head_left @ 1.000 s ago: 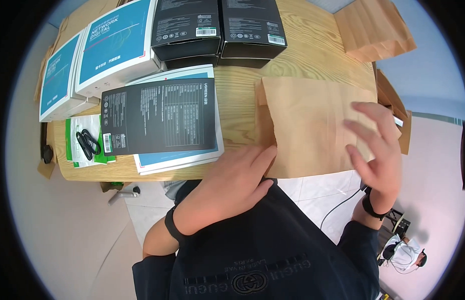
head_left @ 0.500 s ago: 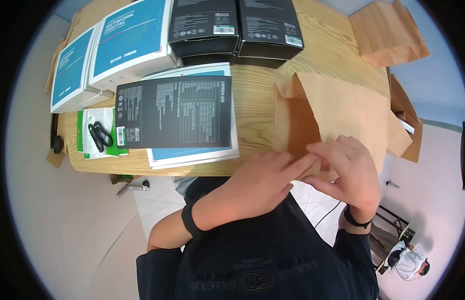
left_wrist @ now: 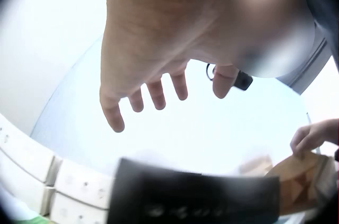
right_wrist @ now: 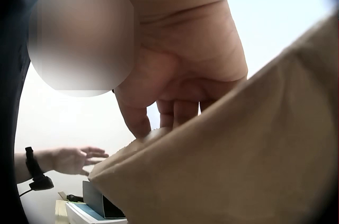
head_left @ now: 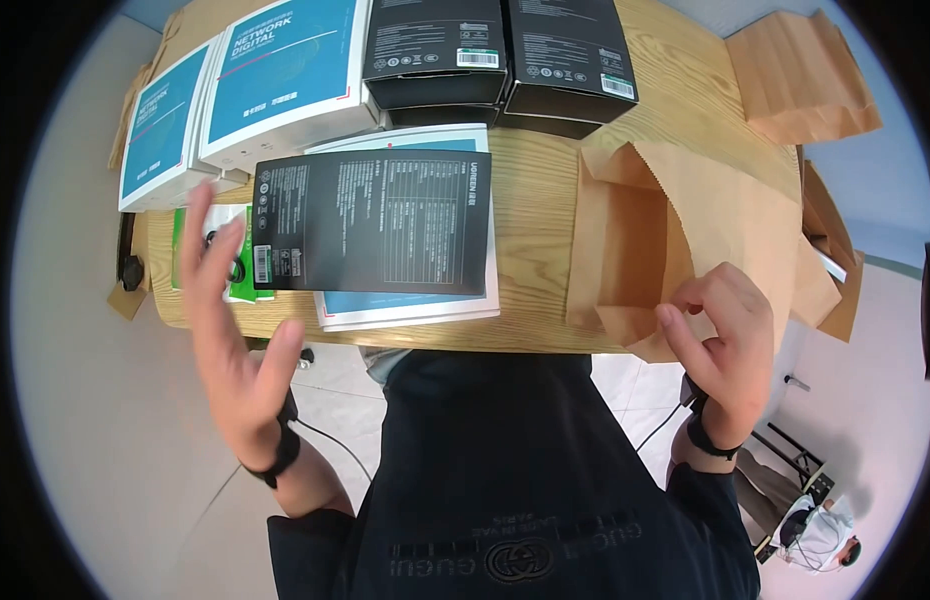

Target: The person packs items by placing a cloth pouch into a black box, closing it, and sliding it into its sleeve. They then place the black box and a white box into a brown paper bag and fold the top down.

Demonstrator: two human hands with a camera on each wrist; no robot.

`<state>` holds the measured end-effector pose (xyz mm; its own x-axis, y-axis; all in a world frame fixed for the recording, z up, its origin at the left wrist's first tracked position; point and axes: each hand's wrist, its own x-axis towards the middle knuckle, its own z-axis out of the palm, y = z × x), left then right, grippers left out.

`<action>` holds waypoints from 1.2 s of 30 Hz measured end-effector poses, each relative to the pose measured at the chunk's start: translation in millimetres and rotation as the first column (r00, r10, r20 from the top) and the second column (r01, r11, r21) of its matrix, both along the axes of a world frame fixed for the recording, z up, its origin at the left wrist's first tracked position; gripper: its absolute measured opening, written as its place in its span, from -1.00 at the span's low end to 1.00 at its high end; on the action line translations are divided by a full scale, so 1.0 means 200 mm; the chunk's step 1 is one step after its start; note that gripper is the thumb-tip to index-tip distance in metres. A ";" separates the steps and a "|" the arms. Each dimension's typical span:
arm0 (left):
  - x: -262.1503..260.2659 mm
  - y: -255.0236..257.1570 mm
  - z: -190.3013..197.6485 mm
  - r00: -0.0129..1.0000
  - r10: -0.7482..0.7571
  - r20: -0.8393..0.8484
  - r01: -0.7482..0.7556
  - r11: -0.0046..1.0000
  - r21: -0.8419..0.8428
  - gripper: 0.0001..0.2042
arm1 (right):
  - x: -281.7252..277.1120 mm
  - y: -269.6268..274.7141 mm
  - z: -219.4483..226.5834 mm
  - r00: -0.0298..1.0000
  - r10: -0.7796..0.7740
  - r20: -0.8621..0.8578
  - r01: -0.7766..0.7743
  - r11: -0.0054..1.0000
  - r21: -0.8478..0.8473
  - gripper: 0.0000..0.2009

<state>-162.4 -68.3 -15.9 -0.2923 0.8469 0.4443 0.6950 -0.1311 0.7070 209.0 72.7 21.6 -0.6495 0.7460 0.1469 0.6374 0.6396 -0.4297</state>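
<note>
A brown paper bag (head_left: 735, 220) lies on the right of the table, its mouth gaping toward the left. My right hand (head_left: 727, 345) pinches the near edge of that mouth between thumb and fingers; the right wrist view shows the fingertips at the bag's rim (right_wrist: 132, 152). Off to the left, my left hand (head_left: 230, 345) is raised with fingers spread and holds nothing. It is beside the left end of a flat black UGREEN box (head_left: 375, 225), which rests on a white and blue box (head_left: 415, 310). Partly behind the left hand lies a green and white packet (head_left: 263, 293) with a black cable (head_left: 237, 270).
White and blue boxes (head_left: 285, 80) are stacked at the back left, black boxes (head_left: 570, 55) at the back middle. Another paper bag (head_left: 805, 80) stands at the far right corner. A cardboard box (head_left: 835, 270) sits past the right edge. Someone sits behind at the right.
My right hand came down onto the bag's near edge, and the mouth has widened. My left hand let go of the bag and swung left to the black box's end.
</note>
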 end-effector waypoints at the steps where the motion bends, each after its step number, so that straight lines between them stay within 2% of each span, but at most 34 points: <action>1: -0.04 0.00 -0.02 0.998 -0.067 -0.014 0.064 0.986 -0.154 -0.42 | -0.01 0.00 -0.01 1.000 -0.025 -0.015 0.025 1.000 -0.004 -0.81; 2: -0.05 -0.01 -0.03 0.998 -0.065 -0.021 0.061 0.986 -0.154 -0.42 | -0.01 0.00 -0.01 0.999 -0.023 -0.022 0.023 1.000 -0.004 -0.81; 4: -0.06 -0.03 -0.05 0.940 -0.179 -0.292 0.057 0.922 -0.384 -0.33 | -0.01 0.00 -0.01 0.999 -0.034 -0.031 0.034 0.999 -0.020 -0.87; 6: -0.05 -0.10 -0.04 0.916 -0.207 -0.344 0.048 0.907 -0.418 -0.30 | -0.01 0.00 0.00 0.997 -0.049 -0.057 0.047 0.998 -0.036 -0.89; 8: -0.02 -0.16 -0.12 0.998 -0.046 -0.041 0.033 0.961 -0.275 -0.26 | -0.01 -0.01 -0.01 0.995 -0.057 -0.078 0.054 0.997 -0.051 -0.90; 9: 0.03 -0.14 -0.17 0.961 0.062 0.271 -0.010 0.982 -0.190 -0.18 | -0.01 -0.01 -0.01 0.995 -0.057 -0.083 0.053 0.997 -0.060 -0.90; 10: 0.03 -0.15 -0.22 0.961 0.065 0.269 -0.012 0.981 -0.193 -0.18 | -0.01 -0.01 -0.02 0.994 -0.056 -0.089 0.050 0.996 -0.068 -0.90; 11: 0.02 -0.16 -0.26 0.839 0.133 0.528 -0.008 0.972 -0.233 -0.22 | -0.01 0.00 -0.02 0.994 -0.054 -0.091 0.048 0.996 -0.071 -0.90; 12: 0.01 -0.17 -0.29 0.643 0.201 0.739 0.007 0.963 -0.268 -0.26 | -0.01 0.00 -0.03 0.995 -0.036 -0.097 0.029 0.997 -0.069 -0.89; 13: 0.00 -0.15 -0.31 0.565 0.311 0.764 0.034 0.917 -0.398 -0.22 | -0.01 0.00 -0.03 0.994 -0.018 -0.104 0.011 0.998 -0.068 -0.89; 18: -0.08 -0.07 -0.30 0.484 0.326 0.812 0.158 0.880 -0.447 -0.31 | 0.00 0.01 -0.02 0.995 -0.018 -0.103 0.012 0.998 -0.062 -0.87; 20: -0.13 -0.02 -0.29 0.439 0.301 0.847 0.295 0.842 -0.452 -0.34 | 0.01 0.02 -0.02 0.993 -0.029 -0.111 0.021 0.997 -0.071 -0.87; 24: -0.09 0.04 -0.26 0.407 0.307 0.860 0.291 0.849 -0.441 -0.35 | 0.01 0.02 -0.02 0.991 -0.028 -0.131 0.019 0.997 -0.070 -0.86; 29: 0.02 0.05 -0.25 0.416 0.289 0.862 0.302 0.851 -0.430 -0.35 | -0.03 0.00 -0.07 0.989 0.008 -0.151 -0.014 0.999 -0.037 -0.84; 31: 0.07 0.06 -0.26 0.422 0.295 0.857 0.312 0.840 -0.443 -0.31 | -0.05 -0.01 -0.10 0.993 0.076 -0.089 -0.078 0.997 -0.012 -0.77; 32: 0.09 0.06 -0.27 0.423 0.297 0.856 0.312 0.839 -0.445 -0.31 | -0.06 -0.01 -0.10 0.993 0.075 -0.090 -0.077 0.997 -0.014 -0.77; 34: 0.11 0.06 -0.29 0.407 0.292 0.866 0.361 0.819 -0.446 -0.27 | -0.09 -0.02 -0.10 0.995 0.076 0.062 -0.072 0.995 -0.066 -0.68; 36: 0.17 0.07 -0.28 0.437 0.274 0.856 0.369 0.814 -0.449 -0.21 | -0.09 -0.03 -0.14 0.990 0.060 0.127 -0.049 0.995 -0.086 -0.64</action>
<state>-128.4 -53.8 -71.3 -0.1801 0.8368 -0.5171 -0.3242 0.4458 0.8343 190.3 66.6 -5.5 -0.6993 0.7149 -0.0019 0.6562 0.6408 -0.3984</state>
